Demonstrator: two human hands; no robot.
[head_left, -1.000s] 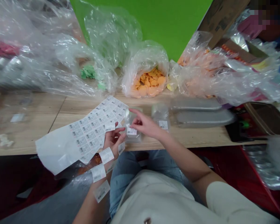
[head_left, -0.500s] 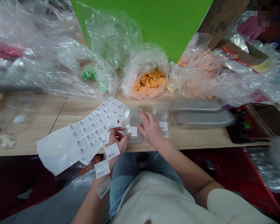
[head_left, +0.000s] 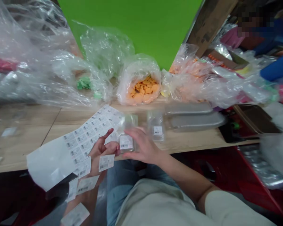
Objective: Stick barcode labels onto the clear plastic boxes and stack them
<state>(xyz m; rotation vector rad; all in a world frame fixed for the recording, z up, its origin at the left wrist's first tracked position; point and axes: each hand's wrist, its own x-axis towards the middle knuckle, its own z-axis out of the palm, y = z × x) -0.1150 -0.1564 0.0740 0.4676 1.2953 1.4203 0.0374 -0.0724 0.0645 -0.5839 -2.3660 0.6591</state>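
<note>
A clear plastic box (head_left: 131, 119) with a white barcode label (head_left: 126, 142) on its front part lies between my hands at the table's near edge. My left hand (head_left: 103, 148) holds its left side, the fingertips pressed at the edge and the thumb raised. Around the right side curves my right hand (head_left: 142, 146), fingers above the label and thumb below it. Several loose labels, such as one peeled label (head_left: 106, 162), stick to my left hand and forearm. Beside my left hand lies a sheet of printed labels (head_left: 85, 136), partly bare backing.
Another labelled clear box (head_left: 155, 121) stands to the right, with long clear plastic trays (head_left: 194, 121) beyond. A bag of orange pieces (head_left: 145, 89) and a bag with green pieces (head_left: 84, 83) sit behind. A dark tray (head_left: 254, 119) lies far right, below a green panel (head_left: 136, 28).
The labelled box has been drawn toward me and slightly turned. My right hand has closed round its right side; my left hand has turned over at its left edge. The view has shifted.
</note>
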